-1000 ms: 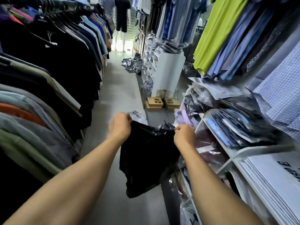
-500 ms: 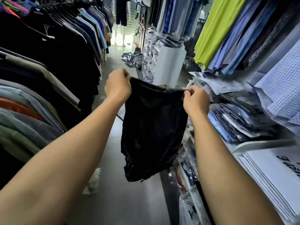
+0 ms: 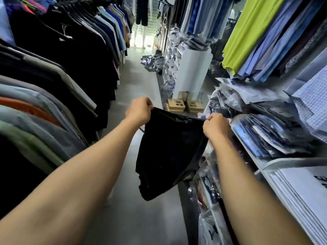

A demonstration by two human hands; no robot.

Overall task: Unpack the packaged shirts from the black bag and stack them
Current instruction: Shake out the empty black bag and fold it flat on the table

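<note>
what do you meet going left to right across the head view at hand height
hanging shirts → left hand → black bag → right hand → packaged shirts

The bag [image 3: 169, 152] hangs above the aisle floor [image 3: 138, 85]. Left of the bag is a rack of shirts [image 3: 53, 85]; right of it, shelves [image 3: 292, 160] hold packaged shirts [image 3: 265, 137].

Left arm [image 3: 85, 174]: bare, extended forward from the lower left. Left hand [image 3: 138, 110]: fingers curled, one top corner of the black bag [image 3: 169, 152] gripped. Right arm [image 3: 247, 191]: bare, extended from the lower right. Right hand [image 3: 216, 126]: held slightly lower, opposite corner pinched.
</note>
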